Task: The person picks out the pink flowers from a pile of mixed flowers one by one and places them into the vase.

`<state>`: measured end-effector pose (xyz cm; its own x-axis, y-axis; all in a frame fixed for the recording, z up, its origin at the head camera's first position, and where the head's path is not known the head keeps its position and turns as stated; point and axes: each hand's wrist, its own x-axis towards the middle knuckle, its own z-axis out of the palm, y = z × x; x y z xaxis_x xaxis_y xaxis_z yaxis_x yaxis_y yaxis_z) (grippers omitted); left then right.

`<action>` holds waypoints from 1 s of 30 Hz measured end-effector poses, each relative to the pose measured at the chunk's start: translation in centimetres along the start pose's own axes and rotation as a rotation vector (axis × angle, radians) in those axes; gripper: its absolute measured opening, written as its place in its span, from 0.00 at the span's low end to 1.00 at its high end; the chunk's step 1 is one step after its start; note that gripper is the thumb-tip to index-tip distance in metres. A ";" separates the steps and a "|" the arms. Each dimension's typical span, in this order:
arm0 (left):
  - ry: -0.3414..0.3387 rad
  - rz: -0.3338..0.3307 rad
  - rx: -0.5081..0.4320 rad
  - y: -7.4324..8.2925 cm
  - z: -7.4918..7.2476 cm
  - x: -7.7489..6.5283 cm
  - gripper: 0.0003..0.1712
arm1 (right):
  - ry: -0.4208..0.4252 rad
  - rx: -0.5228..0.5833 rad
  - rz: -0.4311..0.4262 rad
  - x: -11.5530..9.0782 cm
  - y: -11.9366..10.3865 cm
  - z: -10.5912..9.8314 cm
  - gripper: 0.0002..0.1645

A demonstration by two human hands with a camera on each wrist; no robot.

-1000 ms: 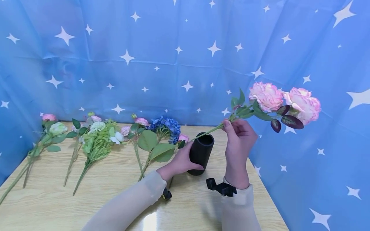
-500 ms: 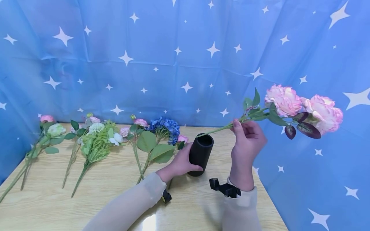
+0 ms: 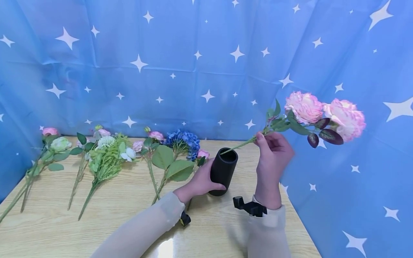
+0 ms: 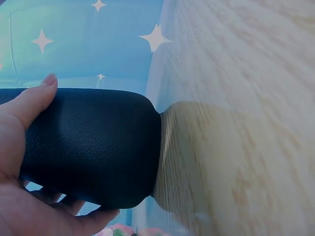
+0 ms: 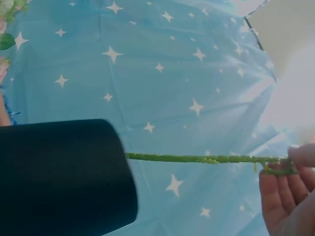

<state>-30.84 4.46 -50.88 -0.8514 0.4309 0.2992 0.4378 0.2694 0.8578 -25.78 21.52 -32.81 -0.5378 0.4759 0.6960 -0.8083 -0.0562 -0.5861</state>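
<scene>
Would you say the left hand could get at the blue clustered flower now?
Probably not without letting go: the left hand grips the black cylindrical vase, though the blue clustered flower lies close by.

Blue star-patterned curtain, pale wood-grain table

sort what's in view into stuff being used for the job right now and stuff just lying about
In use:
black vase, gripped by the left hand
two-headed pink flower, stem pinched by the right hand

Lying on the table, perhaps for later:
blue flower
leafy green bunch
pale green flower
smaller pink flowers
</scene>
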 end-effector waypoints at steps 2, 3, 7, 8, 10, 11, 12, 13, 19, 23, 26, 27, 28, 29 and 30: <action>0.001 -0.003 0.002 0.0 0.0 0.0 0.59 | -0.020 -0.002 0.013 0.0 0.4 0.0 0.09; -0.001 -0.008 0.002 0.1 0.0 0.0 0.59 | -0.031 -0.009 0.016 0.1 0.7 -0.1 0.09; -0.007 -0.019 0.002 0.2 -0.1 -0.1 0.59 | -0.088 -0.060 0.030 0.1 1.5 -0.3 0.12; -0.009 -0.019 0.002 0.3 -0.1 -0.1 0.59 | -0.105 -0.092 0.029 0.1 1.8 -0.4 0.12; -0.009 -0.018 -0.003 0.3 -0.1 -0.2 0.59 | -0.139 -0.148 0.039 0.1 2.2 -0.5 0.12; -0.007 -0.016 -0.006 0.4 -0.1 -0.2 0.59 | -0.154 -0.169 0.050 0.1 2.4 -0.5 0.12; -0.009 -0.018 -0.008 0.4 -0.1 -0.2 0.58 | -0.169 -0.205 0.057 0.1 2.6 -0.6 0.11; -0.010 -0.018 -0.010 0.4 -0.1 -0.2 0.59 | -0.183 -0.238 0.068 0.1 2.7 -0.6 0.10; -0.015 -0.022 -0.012 0.4 -0.2 -0.2 0.59 | -0.251 -0.351 0.142 0.2 3.5 -0.7 0.07; -0.017 -0.022 -0.015 0.4 -0.2 -0.2 0.58 | -0.298 -0.422 0.187 0.3 3.9 -0.8 0.06; -0.015 -0.018 -0.020 0.4 -0.2 -0.1 0.58 | -0.344 -0.465 0.208 0.3 4.2 -0.9 0.05; -0.014 -0.015 -0.020 0.3 -0.2 -0.1 0.58 | -0.360 -0.472 0.213 0.4 4.3 -0.9 0.05; -0.013 -0.014 -0.021 0.3 -0.2 -0.1 0.58 | -0.379 -0.480 0.218 0.4 4.3 -1.0 0.05; -0.012 -0.013 -0.021 0.3 -0.2 0.0 0.58 | -0.397 -0.493 0.219 0.4 4.4 -1.0 0.05; -0.012 -0.012 -0.022 0.3 -0.2 0.0 0.58 | -0.414 -0.506 0.222 0.4 4.5 -1.0 0.05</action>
<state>-30.76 4.38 -50.58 -0.8528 0.4382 0.2840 0.4211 0.2556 0.8702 -29.37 22.35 -35.57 -0.8064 0.1201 0.5791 -0.5113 0.3507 -0.7846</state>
